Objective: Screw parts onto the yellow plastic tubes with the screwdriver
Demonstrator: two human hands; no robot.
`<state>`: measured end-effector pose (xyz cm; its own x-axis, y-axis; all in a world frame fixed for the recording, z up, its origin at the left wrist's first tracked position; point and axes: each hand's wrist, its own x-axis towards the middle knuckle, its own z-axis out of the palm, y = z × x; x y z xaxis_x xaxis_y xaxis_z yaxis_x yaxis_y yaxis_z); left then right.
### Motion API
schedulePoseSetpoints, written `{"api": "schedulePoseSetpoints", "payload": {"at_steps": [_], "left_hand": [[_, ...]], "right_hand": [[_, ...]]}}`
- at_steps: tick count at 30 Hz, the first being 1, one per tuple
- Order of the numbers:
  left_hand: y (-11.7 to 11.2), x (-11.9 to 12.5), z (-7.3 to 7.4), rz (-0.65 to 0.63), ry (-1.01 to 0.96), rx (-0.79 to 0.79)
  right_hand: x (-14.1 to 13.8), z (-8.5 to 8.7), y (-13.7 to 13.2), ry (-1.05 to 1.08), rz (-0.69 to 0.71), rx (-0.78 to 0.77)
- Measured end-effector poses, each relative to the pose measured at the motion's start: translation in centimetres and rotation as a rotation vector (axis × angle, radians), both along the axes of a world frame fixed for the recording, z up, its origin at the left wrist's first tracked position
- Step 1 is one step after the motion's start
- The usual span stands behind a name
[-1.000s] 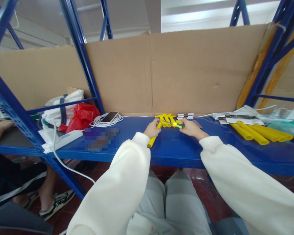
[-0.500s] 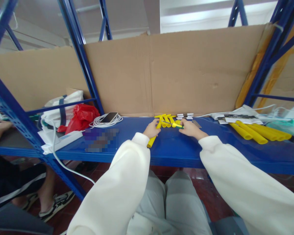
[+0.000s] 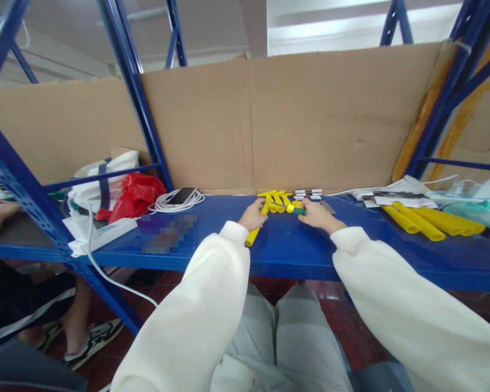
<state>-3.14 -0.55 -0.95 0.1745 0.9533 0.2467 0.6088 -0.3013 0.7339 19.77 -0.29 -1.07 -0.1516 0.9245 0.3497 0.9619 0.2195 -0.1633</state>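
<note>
My left hand (image 3: 253, 215) is closed around a yellow tube (image 3: 253, 235), whose near end sticks out below the fingers toward the table's front edge. In my right hand (image 3: 313, 213) is a screwdriver (image 3: 297, 210) with a green and yellow handle; its thin shaft points left to the tube. Where the tip meets the tube is too small to make out. Just behind my hands, several yellow T-shaped tube pieces (image 3: 274, 207) lie side by side on the blue table (image 3: 288, 239). Small black-and-white pieces (image 3: 308, 193) sit beyond my right fingers.
More yellow tubes (image 3: 422, 222) lie at the right by white packets (image 3: 404, 190). To the left are a phone (image 3: 182, 196) on a coiled white cable, a red bag (image 3: 136, 193) and a power strip (image 3: 110, 233). A cardboard panel (image 3: 302, 120) stands behind. Another person's hand (image 3: 0, 218) shows far left.
The screwdriver handle has turned in my right hand and shows more green on its upper side. Both hands stay in nearly the same place.
</note>
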Motion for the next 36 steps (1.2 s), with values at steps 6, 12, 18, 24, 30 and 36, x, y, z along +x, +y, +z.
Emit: {"api": "schedulePoseSetpoints", "payload": {"at_steps": [6, 12, 18, 24, 30, 36], "left_hand": [[-0.09, 0.05, 0.08, 0.002, 0.004, 0.009], [-0.34, 0.15, 0.31, -0.004, 0.016, -0.011], [-0.46, 0.13, 0.4, -0.005, 0.021, -0.009], [-0.34, 0.14, 0.31, -0.004, 0.005, -0.006], [-0.33, 0.14, 0.26, -0.004, -0.007, -0.005], [-0.28, 0.14, 0.21, -0.01, -0.002, -0.007]], "right_hand": [[0.2, -0.25, 0.25, -0.023, 0.021, -0.005], [0.24, -0.28, 0.67, -0.053, 0.033, -0.015], [0.19, -0.18, 0.18, -0.044, 0.028, -0.003], [0.17, -0.16, 0.25, -0.019, 0.039, 0.012], [-0.03, 0.15, 0.09, -0.03, 0.051, -0.016], [0.13, 0.02, -0.04, -0.052, 0.015, -0.003]]}}
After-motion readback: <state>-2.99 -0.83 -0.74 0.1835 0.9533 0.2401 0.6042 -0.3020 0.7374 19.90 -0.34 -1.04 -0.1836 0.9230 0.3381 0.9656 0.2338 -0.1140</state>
